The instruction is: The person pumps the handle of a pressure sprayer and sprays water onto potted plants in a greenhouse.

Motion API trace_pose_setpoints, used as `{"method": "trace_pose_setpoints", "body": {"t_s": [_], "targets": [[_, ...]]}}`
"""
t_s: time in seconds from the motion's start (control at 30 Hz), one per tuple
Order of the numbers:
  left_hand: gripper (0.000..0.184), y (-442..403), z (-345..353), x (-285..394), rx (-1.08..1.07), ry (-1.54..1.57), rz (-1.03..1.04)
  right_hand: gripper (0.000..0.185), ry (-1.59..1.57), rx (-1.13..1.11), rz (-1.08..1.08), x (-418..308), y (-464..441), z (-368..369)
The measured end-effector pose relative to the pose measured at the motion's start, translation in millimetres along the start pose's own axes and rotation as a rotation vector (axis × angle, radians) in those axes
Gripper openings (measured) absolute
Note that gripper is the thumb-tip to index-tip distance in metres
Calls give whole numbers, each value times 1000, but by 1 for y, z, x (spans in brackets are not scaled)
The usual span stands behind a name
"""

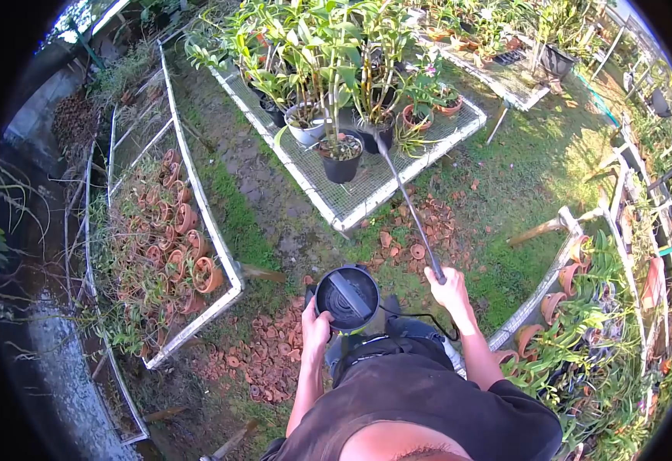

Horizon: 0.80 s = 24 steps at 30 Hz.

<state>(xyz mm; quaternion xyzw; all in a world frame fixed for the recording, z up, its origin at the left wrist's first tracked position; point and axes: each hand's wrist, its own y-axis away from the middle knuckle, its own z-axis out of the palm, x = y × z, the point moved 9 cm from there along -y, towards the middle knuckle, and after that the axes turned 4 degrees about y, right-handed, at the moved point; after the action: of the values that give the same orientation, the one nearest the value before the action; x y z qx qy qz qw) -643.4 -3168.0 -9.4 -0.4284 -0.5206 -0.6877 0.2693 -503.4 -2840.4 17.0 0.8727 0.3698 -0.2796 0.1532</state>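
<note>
Our right grip (446, 287) wraps the wand (407, 197), presumably for reach; our left grip (316, 326) clasps the tank (348, 296), likely steadying it.

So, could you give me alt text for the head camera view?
A person outdoors holds a long thin wand in the right hand toward potted plants on a mesh-topped table, while the left hand holds a round black container. Clay pots crowd another table at left.

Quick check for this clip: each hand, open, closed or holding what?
Left hand: holding the tank by its side, thumb at the rim.
Right hand: closed around the handle end of the wand.
</note>
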Motion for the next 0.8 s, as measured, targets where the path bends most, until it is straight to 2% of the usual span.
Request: {"method": "trace_pose_setpoints", "body": {"t_s": [0.07,0.2,0.33,0.37,0.47,0.53,0.6,0.67,0.8], "targets": [[57,0,23,6,-40,-12,-39,44,-108,102,-3,-34,-23,-58],[54,-11,70,15,-78,45,25,45,-207,308,3,-44,-67,-142],[57,-18,100,17,-117,61,24,49,-185,180,7,-14,-74,-130],[58,-20,104,17,-118,67,31,47,-66,127,26,3,-75,-114],[60,-23,120,17,-133,76,38,44,-60,177,-43,5,-77,-122],[60,-23,131,22,-157,68,26,42,-213,276,-10,-16,-84,-166],[60,-26,144,25,-190,65,40,34,-145,427,-78,-25,-93,-207],[60,-30,154,27,-218,44,73,35,-176,481,-61,-29,-94,-228],[58,-25,163,29,-199,30,49,42,-70,309,5,17,-90,-180]]}}
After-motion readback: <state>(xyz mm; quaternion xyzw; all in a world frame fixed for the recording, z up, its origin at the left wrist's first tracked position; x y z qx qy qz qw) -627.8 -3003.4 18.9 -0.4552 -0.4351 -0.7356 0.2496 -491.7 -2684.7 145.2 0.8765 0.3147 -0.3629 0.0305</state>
